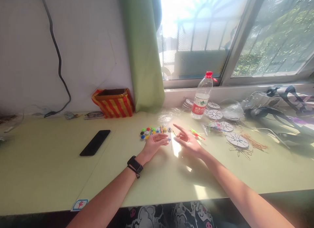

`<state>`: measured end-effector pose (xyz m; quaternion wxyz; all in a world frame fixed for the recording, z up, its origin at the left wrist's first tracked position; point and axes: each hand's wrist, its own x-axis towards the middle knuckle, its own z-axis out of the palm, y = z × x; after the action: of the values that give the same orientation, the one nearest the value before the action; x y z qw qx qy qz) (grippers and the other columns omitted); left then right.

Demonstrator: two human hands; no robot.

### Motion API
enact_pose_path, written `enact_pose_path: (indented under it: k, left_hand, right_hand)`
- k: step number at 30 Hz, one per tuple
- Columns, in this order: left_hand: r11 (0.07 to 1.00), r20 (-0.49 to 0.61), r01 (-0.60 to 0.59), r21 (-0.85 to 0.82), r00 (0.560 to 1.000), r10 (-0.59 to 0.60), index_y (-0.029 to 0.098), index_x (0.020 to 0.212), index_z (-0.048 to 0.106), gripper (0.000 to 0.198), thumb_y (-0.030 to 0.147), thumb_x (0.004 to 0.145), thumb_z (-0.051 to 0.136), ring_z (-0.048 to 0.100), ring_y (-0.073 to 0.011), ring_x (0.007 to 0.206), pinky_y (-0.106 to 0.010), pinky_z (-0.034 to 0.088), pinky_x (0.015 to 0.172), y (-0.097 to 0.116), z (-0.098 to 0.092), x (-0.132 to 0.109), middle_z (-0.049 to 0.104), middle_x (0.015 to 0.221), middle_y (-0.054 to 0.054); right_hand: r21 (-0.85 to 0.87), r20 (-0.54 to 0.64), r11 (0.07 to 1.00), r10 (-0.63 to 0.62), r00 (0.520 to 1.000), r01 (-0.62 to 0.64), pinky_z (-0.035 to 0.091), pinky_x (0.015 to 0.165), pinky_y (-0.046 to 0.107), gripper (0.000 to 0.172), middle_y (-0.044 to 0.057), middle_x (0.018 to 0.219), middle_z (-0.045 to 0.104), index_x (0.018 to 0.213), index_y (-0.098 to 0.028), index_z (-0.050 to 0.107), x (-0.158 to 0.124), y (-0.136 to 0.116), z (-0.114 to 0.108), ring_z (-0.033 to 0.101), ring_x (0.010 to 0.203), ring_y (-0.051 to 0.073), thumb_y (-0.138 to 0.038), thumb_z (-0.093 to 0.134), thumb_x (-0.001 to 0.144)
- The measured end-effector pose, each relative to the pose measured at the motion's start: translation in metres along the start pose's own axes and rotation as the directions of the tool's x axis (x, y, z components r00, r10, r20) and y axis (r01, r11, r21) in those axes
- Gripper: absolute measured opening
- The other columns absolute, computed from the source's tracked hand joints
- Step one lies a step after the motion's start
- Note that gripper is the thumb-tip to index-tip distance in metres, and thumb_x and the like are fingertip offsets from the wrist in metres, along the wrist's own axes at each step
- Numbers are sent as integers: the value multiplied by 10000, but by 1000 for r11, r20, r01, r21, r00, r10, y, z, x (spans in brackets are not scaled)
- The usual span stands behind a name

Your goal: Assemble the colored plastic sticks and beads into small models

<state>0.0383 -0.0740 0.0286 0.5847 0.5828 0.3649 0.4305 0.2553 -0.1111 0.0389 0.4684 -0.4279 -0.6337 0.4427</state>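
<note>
Over the table, my left hand [155, 143] pinches a small blue piece [169, 139] between thumb and fingertips; its exact kind is too small to make out. A thin dark line runs down just beside it. To the right, my right hand [188, 142] has its index finger stretched out and its thumb apart, with nothing visible between them. Just beyond my left hand sit several small round caps [142, 133] in blue, white, yellow, green, red and black, partly hidden by the fingers. Small green and red plastic pieces [196, 134] lie beyond my right hand.
A black phone [95, 143] lies to the left. Behind stand a red-and-yellow striped box [114, 103] and a red-capped water bottle [202, 96]. Several white patterned discs [236, 140], thin orange strands [255, 141] and a dark strap [267, 120] occupy the right side.
</note>
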Motion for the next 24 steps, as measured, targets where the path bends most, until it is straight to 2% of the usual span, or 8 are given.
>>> enact_pose_path:
  k: [4,7,13,20,22,24]
  left_hand:
    - [1000,14,-14,-7,1000,15,158,1053,782,328,365,805,843,719,-204,912,-403,604,936,-4,-3,2,754,1037,-106]
    - [1000,15,-12,-24,1000,12,159,1053,782,329,364,804,845,723,-200,913,-389,604,936,-6,-4,2,759,1037,-103]
    - [998,-30,47,-49,998,-48,139,1023,798,335,366,784,858,727,-168,775,-351,612,884,-4,-3,3,770,947,-96]
    - [991,-31,99,-90,994,-102,118,1004,809,348,359,761,871,721,-165,748,-339,618,862,-5,-4,4,768,883,-99]
    - [990,-23,110,-89,993,-112,113,979,810,341,356,750,880,723,-168,747,-350,621,868,-6,-3,3,768,882,-102]
    - [990,-13,115,-81,993,-117,111,959,809,340,357,738,889,728,-171,748,-363,624,875,-6,-3,3,771,901,-109]
  right_hand:
    - [-83,66,997,-5,998,10,493,668,304,527,4,836,598,1382,-310,638,-1,4,2,575,709,170,-516,674,898]
    - [-130,57,991,-9,998,16,484,632,303,432,16,811,623,1251,-291,717,-2,4,2,566,674,172,-531,677,895]
    - [-56,27,998,-41,999,42,479,671,303,550,-4,837,578,1411,-294,585,-1,-1,0,545,693,157,-509,662,911]
    - [-69,44,997,-41,998,44,473,695,315,479,4,866,593,1371,-306,624,-5,-2,0,541,717,164,-521,604,943]
    - [-107,60,994,-21,998,28,465,688,337,421,26,822,608,1169,-262,738,-4,1,0,530,684,172,-555,492,995]
    - [-163,5,986,-19,1000,19,457,691,375,625,63,687,592,767,-203,757,-1,5,-1,516,644,192,-591,347,1034]
